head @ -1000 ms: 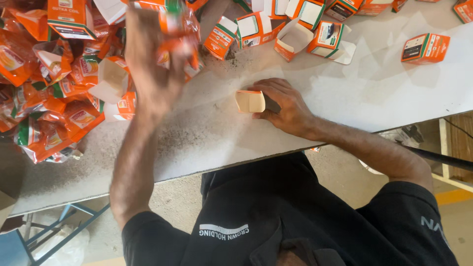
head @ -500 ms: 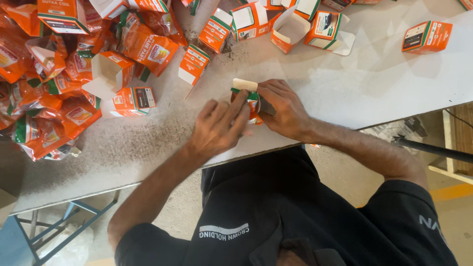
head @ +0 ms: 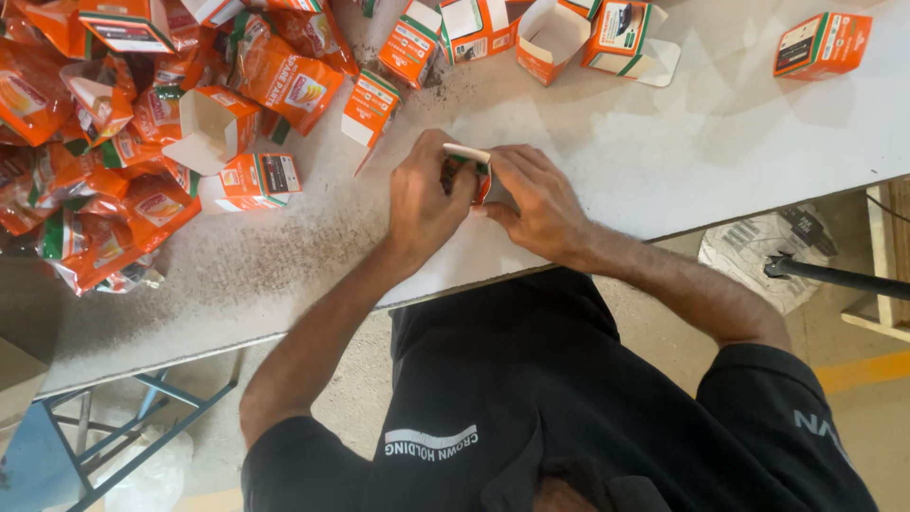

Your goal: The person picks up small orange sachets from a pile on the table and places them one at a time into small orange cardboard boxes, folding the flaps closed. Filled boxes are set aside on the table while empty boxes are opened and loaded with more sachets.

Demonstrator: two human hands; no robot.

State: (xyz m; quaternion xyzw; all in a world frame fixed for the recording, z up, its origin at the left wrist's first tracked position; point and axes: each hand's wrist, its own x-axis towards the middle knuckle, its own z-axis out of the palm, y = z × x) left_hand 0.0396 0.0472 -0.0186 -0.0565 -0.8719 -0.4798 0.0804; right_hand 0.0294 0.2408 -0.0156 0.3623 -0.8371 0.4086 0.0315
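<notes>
One small orange carton (head: 471,169) sits near the white table's (head: 720,142) front edge — clasped between both hands, left hand (head: 425,201) and right hand (head: 533,201) closed around it. Orange cartons (head: 142,142) heap beyond the left hand.

Heaped orange cartons (head: 284,81), white table (head: 720,142)
</notes>
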